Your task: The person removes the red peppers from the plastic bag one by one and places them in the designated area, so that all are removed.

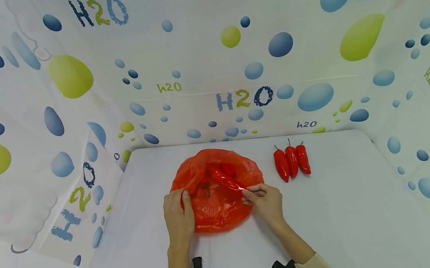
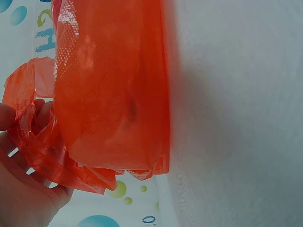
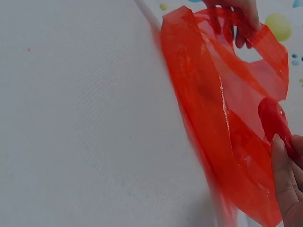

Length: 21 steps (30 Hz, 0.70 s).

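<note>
A red plastic bag (image 1: pixel 222 217) lies on the table with its mouth spread, and red chili peppers with green stems show inside it. My left hand (image 1: pixel 177 209) grips the bag's left rim; in the left wrist view the fingers (image 2: pixel 45 116) curl round the thin film. My right hand (image 1: pixel 266 202) pinches the tip of one red chili pepper (image 1: pixel 225 179), which slants over the bag's opening. In the right wrist view the thumb and fingers hold this pepper (image 3: pixel 273 120) beside the bag's rim.
Three red chili peppers (image 1: pixel 292 161) lie side by side on the white table (image 1: pixel 343 207), right of the bag. A white backdrop (image 1: pixel 196 55) with blue and green spots rises behind and at both sides.
</note>
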Available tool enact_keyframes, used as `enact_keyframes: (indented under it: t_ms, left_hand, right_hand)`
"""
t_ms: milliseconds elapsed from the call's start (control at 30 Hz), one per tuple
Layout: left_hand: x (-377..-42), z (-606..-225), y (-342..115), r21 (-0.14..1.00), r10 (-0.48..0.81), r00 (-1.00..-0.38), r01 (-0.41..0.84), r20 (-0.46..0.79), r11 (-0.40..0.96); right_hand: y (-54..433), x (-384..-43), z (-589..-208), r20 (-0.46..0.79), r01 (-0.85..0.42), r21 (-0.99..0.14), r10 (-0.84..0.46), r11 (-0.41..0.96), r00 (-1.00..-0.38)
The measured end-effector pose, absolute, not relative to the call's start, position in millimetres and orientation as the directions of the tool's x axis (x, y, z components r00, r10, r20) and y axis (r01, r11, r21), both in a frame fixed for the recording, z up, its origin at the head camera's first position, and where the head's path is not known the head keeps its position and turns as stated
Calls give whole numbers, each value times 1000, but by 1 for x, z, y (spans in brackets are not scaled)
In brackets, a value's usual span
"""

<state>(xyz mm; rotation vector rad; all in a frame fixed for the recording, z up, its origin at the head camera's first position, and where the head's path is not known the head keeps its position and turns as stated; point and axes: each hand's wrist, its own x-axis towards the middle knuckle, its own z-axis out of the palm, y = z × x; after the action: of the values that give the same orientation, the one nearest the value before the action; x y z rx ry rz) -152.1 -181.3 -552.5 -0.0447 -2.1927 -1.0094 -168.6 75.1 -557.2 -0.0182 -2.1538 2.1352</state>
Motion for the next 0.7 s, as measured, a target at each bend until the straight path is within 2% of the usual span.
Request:
enact_keyframes:
  t_ms: [300,700]
  left_hand:
    - [-152,-552,-182,669,-253,-777,272,577,692]
    - [-152,-553,-181,666,-253,-770,278,585,692]
  right_hand:
    - [82,-165,-556,36,-41,-998,122,-38,-992]
    - [91,-165,-551,6,-10,-1000,148,-27,-989]
